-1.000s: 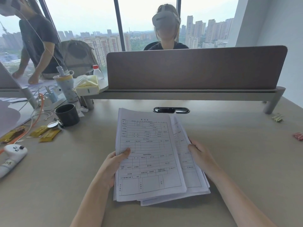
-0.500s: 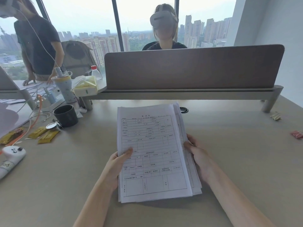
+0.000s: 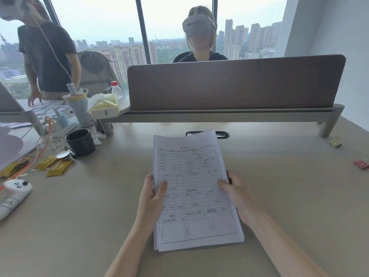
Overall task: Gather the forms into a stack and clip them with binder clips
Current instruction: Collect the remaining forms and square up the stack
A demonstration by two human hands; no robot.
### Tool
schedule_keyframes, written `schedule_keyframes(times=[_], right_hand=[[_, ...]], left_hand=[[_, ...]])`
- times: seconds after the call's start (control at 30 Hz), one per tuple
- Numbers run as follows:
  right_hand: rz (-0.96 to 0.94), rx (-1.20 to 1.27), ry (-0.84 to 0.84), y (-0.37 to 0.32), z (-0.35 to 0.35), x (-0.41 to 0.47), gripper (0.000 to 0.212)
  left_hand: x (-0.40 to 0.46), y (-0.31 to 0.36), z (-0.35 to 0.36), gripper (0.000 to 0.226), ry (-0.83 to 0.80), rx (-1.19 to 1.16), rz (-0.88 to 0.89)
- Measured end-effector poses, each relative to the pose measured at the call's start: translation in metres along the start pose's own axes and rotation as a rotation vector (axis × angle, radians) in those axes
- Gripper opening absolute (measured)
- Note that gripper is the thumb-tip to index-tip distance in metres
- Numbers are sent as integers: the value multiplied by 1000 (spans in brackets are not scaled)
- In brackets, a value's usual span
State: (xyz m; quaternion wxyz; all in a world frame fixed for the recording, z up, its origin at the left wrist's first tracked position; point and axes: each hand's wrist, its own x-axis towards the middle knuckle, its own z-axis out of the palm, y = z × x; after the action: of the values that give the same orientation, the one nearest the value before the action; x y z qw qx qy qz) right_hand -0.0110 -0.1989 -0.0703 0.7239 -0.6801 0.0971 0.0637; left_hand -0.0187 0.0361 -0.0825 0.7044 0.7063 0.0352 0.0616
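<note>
Since 1 s ago the fanned forms [image 3: 191,188] have been squared into 1 near-flush stack, only slight offsets left at the bottom edge. Left hand [image 3: 152,198] and right hand [image 3: 237,196] pinch its 2 long edges, thumbs on top, other fingers underneath, stack over mid-bench [image 3: 289,196]. Bare bench all around; yellow clips [image 3: 336,141] and red clips [image 3: 361,163] far right, mug [image 3: 80,142] far left.
</note>
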Motion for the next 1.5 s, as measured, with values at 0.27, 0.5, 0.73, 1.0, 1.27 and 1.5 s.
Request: schedule_keyframes(times=[0.27, 0.5, 0.73, 1.0, 1.27, 1.5], right_hand=[[-244, -101, 113, -28, -8, -19, 21], [-567, -14, 187, -50, -17, -58, 22], [-642, -28, 187, -54, -26, -67, 11], [-665, -27, 195, -58, -23, -71, 22], [-427, -8, 40, -51, -33, -68, 15], [-323, -115, 17, -49, -38, -61, 22]], left_hand=[[-7, 25, 11, 18, 36, -121, 80], [-21, 60, 28, 21, -42, -285, 241], [-27, 60, 32, 37, -150, -228, 172], [-32, 63, 40, 18, -155, -242, 129], [-34, 54, 44, 19, -207, -205, 52], [-23, 66, 39, 42, -304, -109, -187]])
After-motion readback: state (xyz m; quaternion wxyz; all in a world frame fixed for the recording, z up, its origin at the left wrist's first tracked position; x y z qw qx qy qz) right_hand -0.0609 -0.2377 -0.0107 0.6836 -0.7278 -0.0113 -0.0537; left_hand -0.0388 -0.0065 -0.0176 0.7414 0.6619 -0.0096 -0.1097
